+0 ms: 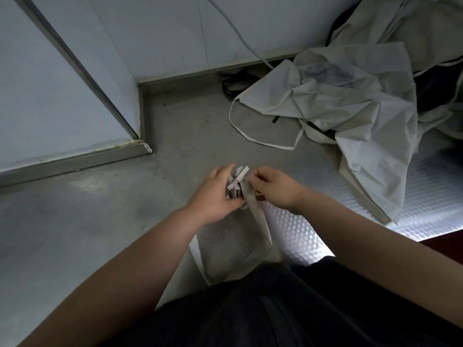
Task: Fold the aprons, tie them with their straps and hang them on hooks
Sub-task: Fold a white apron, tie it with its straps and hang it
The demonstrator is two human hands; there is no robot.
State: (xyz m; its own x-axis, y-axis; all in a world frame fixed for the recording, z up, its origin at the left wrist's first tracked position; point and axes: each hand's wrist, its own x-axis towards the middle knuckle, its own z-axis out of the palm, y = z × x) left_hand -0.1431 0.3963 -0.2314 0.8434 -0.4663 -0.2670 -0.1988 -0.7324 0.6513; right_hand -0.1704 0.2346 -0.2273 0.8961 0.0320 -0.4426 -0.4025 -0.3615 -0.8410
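Beneath the grip, worktop: a dull grey steel worktop (pixel 100 221), embossed toward the right, carries everything.
Beyond the grip to its right, heap: crumpled pale grey cloth aprons (pixel 350 96) lie loose with straps trailing, none of them folded or tied.
Below the grip, apron in work: a pale grey cloth apron (pixel 225 256) runs from the hands toward the person's dark clothing. I cannot tell how neatly it is folded.
Left hand: the left hand (pixel 215 194) has its fingers curled round a small knot of wound pale straps (pixel 238 181).
Right hand: the right hand (pixel 273 189) pinches a strap at the knot's right side, and a loose strap tail (pixel 258 216) drops away below.
Progress: by my reckoning this one is being tied but is not finished. Hanging it, and the whole heap, are still to do. No hooks are in sight.
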